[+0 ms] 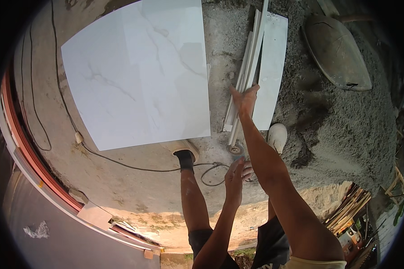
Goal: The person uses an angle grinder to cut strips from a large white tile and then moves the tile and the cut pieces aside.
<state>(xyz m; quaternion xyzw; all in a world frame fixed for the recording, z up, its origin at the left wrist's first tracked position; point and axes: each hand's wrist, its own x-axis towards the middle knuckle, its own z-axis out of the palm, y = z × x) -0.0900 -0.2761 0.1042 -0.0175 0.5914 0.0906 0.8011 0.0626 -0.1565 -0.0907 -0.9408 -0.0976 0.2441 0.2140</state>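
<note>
My right hand (245,101) reaches forward and wraps round long, narrow white strips (251,58); I cannot tell how many of them it grips. They lie slanted, partly over a narrow white slab (275,67). My left hand (238,177) is nearer to me, fingers apart, with nothing visible in it. Just beyond its fingertips sits a small round tool end (235,149), seemingly of a grinder, its body mostly hidden. To the left lies a large white marble-patterned tile (143,76), flat on the ground.
A dark cable (134,167) with a pale connector (79,137) runs across the concrete and loops by my left hand. My shoes (277,138) stand close to the tile and slab. On the right are wet grey mortar (332,134), a shallow pan (339,53) and wooden sticks (348,208).
</note>
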